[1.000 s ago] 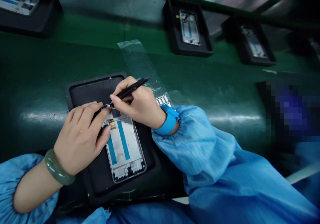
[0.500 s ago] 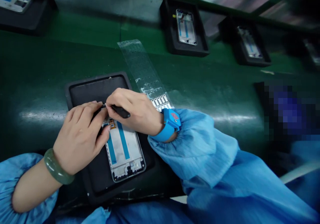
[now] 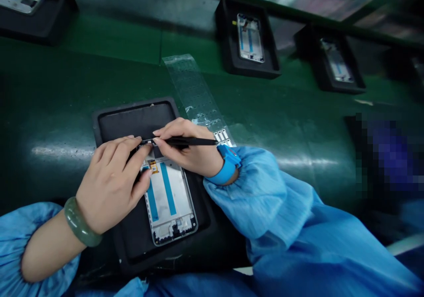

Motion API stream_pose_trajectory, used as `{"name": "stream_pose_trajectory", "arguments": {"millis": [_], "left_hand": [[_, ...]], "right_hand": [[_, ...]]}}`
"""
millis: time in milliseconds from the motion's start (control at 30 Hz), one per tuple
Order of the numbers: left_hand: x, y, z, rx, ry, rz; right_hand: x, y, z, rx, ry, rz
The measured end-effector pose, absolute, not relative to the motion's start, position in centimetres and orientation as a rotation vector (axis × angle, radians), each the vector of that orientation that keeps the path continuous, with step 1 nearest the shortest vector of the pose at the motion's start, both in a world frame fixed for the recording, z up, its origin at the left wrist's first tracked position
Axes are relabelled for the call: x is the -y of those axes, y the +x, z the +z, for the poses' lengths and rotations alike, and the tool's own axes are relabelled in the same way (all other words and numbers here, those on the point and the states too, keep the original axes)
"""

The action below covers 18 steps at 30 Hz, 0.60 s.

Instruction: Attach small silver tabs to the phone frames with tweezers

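Note:
An opened phone frame (image 3: 162, 199), with a silver back plate, two blue strips and an orange flex cable, lies tilted in a black tray (image 3: 126, 253). My left hand (image 3: 114, 171) holds it at the upper left edge, thumb on its side and fingers over its top. In my right hand (image 3: 190, 149) are black tweezers (image 3: 195, 141), lying nearly level with one end toward the wrist. My right fingertips touch the top end of the phone frame, close to my left fingers. What lies under the fingertips is partly hidden.
Behind my right hand, a clear plastic strip (image 3: 195, 87) carries small white pieces (image 3: 221, 135). Along the back stand black trays with similar phone frames: one tray (image 3: 232, 62) at centre, another (image 3: 341, 85) to its right, one (image 3: 49, 23) at far left.
My right hand has turned, and the tweezers have swung from pointing steeply toward me to lying nearly level, pointing right. My left hand keeps its place on the phone frame. The view has shifted slightly.

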<state>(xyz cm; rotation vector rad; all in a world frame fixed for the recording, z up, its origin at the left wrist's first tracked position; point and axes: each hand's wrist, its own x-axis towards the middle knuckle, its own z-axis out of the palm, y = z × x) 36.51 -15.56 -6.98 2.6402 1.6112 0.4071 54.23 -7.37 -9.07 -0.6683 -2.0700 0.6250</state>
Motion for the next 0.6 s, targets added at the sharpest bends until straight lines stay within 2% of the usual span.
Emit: {"name": "stream_pose_trajectory", "arguments": {"millis": [400, 600], "left_hand": [[15.6, 36.6, -7.0, -1.633, 2.636, 0.423], [15.6, 36.6, -7.0, -1.625, 2.627, 0.410]], "right_hand": [[7.8, 54.7, -8.1, 2.371, -0.477, 0.314], [7.6, 53.9, -7.8, 2.307, -0.642, 0.435]]}}
